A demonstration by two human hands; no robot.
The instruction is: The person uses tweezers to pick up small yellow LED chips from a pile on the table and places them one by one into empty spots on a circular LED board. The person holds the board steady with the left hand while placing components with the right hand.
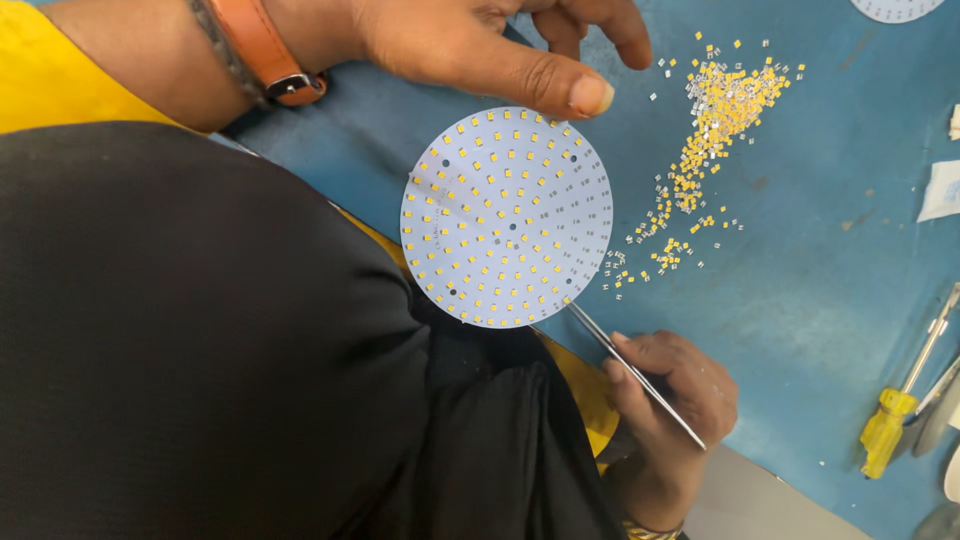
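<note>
A round white circuit disc (507, 217) dotted with small yellow chips lies at the edge of the blue table (800, 280), partly over my lap. My left hand (470, 40), with an orange strap on its wrist, reaches in from the top. Its thumb presses on the disc's upper rim and its fingers stay off the disc. My right hand (672, 398) sits below the disc, shut on thin metal tweezers (630, 370). The tweezer tip touches the disc's lower rim.
A loose pile of tiny yellow and white chips (712, 112) trails across the table to the right of the disc. A yellow-handled screwdriver (886, 430) lies at the right edge. Part of another white disc (895, 8) shows at the top right, with white paper scraps (940, 190) below it.
</note>
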